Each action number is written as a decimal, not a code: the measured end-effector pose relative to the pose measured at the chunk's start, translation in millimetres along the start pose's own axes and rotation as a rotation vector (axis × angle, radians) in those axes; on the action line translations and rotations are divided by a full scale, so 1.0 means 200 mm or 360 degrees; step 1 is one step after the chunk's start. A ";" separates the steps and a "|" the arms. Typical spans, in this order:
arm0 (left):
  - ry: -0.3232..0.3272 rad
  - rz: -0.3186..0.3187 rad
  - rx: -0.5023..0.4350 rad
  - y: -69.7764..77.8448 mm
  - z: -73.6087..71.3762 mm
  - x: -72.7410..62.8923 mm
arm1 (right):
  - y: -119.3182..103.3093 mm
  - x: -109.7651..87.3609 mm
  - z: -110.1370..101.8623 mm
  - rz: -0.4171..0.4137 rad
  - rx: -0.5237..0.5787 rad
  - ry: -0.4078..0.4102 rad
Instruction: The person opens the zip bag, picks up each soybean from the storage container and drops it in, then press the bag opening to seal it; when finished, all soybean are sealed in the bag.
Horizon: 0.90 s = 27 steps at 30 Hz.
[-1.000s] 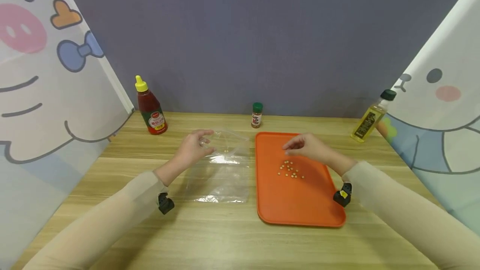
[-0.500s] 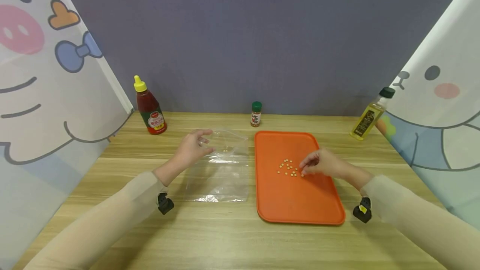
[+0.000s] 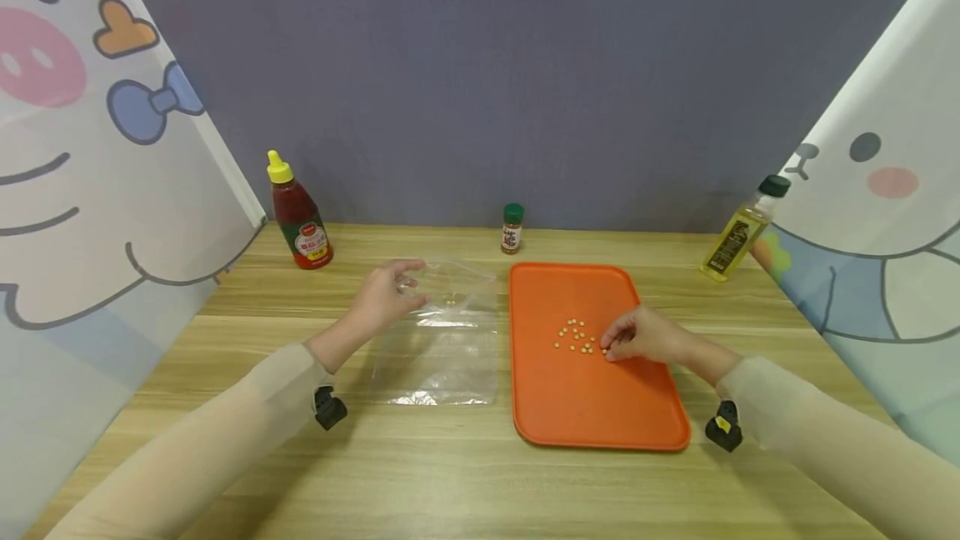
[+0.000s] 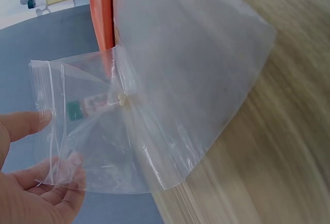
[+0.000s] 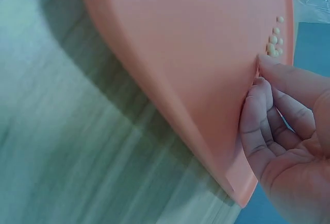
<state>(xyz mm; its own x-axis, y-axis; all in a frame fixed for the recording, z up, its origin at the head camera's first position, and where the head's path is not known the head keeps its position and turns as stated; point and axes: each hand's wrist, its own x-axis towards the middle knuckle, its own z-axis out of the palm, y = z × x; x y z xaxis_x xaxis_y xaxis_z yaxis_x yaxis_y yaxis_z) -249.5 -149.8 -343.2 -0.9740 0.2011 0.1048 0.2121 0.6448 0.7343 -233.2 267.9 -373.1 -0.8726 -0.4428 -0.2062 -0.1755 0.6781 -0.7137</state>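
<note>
My left hand (image 3: 382, 294) grips the mouth of a clear zip-top plastic bag (image 3: 438, 361), thumb apart from the fingers so that the mouth gapes. The bag's lower part spreads over the table; a few pale soybeans (image 4: 122, 100) sit inside, at the fold. On an orange tray (image 3: 592, 411), my right hand (image 3: 647, 337) pinches at a single soybean (image 3: 604, 351) with thumb and index fingertips. Several loose soybeans (image 3: 572, 347) lie scattered to the left of those fingertips. In the right wrist view, the pinched soybean is hidden.
A red sauce bottle (image 3: 306, 227) with a yellow cap stands at the back left. A small green-capped spice jar (image 3: 512, 232) is behind the tray, and an oil bottle (image 3: 735, 244) stands at the back right. A grey panel (image 3: 480, 90) closes off the table's far side.
My right hand has come down and to the right, from above the tray's upper part onto the rightmost soybean, its fingertips now closer together. The left hand and bag have stayed put.
</note>
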 end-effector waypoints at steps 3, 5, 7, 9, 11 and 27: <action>-0.0023 -0.0019 -0.0002 0.00 -0.01 0.00 | 0.00 0.00 0.00 -0.0002 -0.0020 0.0012; -0.0030 -0.0030 0.0002 0.01 -0.01 0.00 | 0.00 0.00 0.01 -0.0018 -0.0042 0.0021; -0.0031 -0.0036 0.0004 0.00 -0.01 0.00 | -0.01 0.00 0.01 -0.0035 -0.0058 0.0025; -0.0032 -0.0036 0.0006 0.00 -0.01 0.00 | -0.01 -0.01 0.01 -0.0031 -0.0067 0.0032; -0.0033 -0.0034 0.0003 0.00 -0.01 0.00 | -0.02 -0.01 0.02 -0.0025 -0.0085 0.0045; -0.0032 0.0001 0.0019 0.01 0.01 -0.01 | -0.03 0.00 0.01 -0.0075 -0.0102 0.0082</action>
<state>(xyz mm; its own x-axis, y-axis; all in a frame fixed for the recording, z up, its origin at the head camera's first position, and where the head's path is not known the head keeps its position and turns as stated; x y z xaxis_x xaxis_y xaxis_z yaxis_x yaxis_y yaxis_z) -246.7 -148.2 -343.3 -0.9721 0.2161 0.0914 0.2135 0.6533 0.7264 -230.6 263.1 -370.9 -0.8847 -0.4454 -0.1375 -0.2443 0.6943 -0.6770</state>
